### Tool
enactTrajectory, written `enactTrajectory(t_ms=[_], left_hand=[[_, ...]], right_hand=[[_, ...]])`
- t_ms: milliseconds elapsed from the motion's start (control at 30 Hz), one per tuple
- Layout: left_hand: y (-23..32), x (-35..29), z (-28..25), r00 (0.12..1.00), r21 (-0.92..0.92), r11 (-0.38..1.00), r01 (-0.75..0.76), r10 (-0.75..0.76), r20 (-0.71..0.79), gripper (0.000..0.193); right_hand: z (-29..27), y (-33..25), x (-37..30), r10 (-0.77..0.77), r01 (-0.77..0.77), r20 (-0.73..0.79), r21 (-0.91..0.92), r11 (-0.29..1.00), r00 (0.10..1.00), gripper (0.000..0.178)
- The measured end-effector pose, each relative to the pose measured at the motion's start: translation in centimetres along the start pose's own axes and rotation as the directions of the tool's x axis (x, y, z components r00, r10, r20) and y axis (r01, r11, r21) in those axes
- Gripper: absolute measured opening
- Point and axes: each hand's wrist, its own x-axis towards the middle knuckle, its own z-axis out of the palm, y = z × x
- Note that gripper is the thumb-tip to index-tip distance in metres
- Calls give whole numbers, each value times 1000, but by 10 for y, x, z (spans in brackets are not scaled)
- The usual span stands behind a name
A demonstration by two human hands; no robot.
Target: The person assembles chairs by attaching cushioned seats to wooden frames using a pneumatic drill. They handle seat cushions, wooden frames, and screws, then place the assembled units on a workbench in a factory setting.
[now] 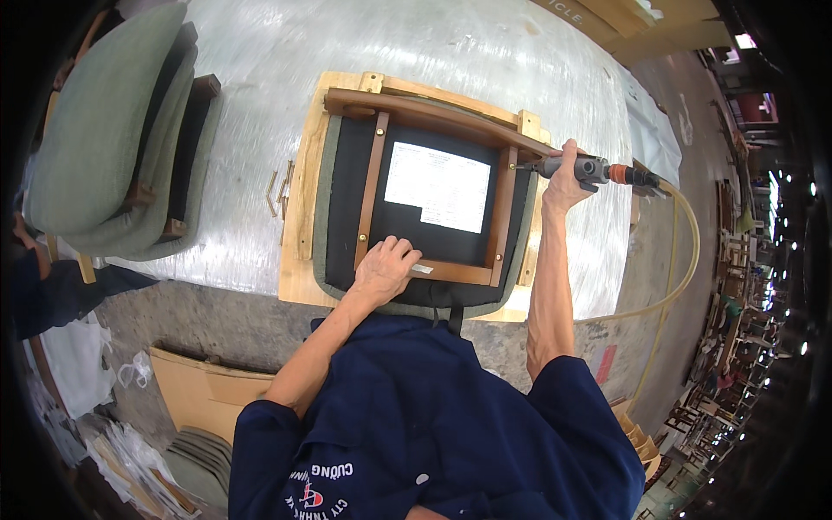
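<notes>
A chair seat (442, 238) with a black underside and green-grey fabric edge lies upside down on a wooden jig (305, 186). A brown wooden frame (371, 173) rests on it, with brass-coloured screws (363, 237) in its rails. My left hand (386, 270) curls its fingers over the frame's near left corner. In my right hand (565, 184) is a pneumatic screwdriver (594, 168), held level. Its bit points left and meets the right rail near its far end, where a screw head (513, 166) shows. A white printed sheet (438, 186) lies on the black underside.
Loose long bolts (280, 189) lie left of the jig on the plastic-covered table (251, 130). Stacked green upholstered pieces (104, 130) stand at the left, beside another person's arm (30, 238). A yellowish air hose (693, 251) loops down at the right.
</notes>
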Motion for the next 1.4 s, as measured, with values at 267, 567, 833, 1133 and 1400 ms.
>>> enactTrajectory(t_ms=[267,567,833,1133,1400], left_hand=[[-1,0,2,1000,-22,1000,-6,6,-4,47],[-1,-1,3,1000,-22,1000,-3,3,-8,51],[-3,0,4,1000,-20,1000,1,-1,-13,47],[-4,-4,7,1000,-2,1000,-2,2,-14,40],[-5,-7,9,999,-15,1000,8,-8,-42,33]], right_hand=[[5,1,0,-38,43,54,-93,995,998,20],[11,8,4,-61,81,154,-133,988,986,19],[12,11,16,-51,87,247,-138,987,968,19],[56,-65,6,-150,131,174,118,984,973,14],[154,-56,-91,-23,-71,439,196,978,898,15]])
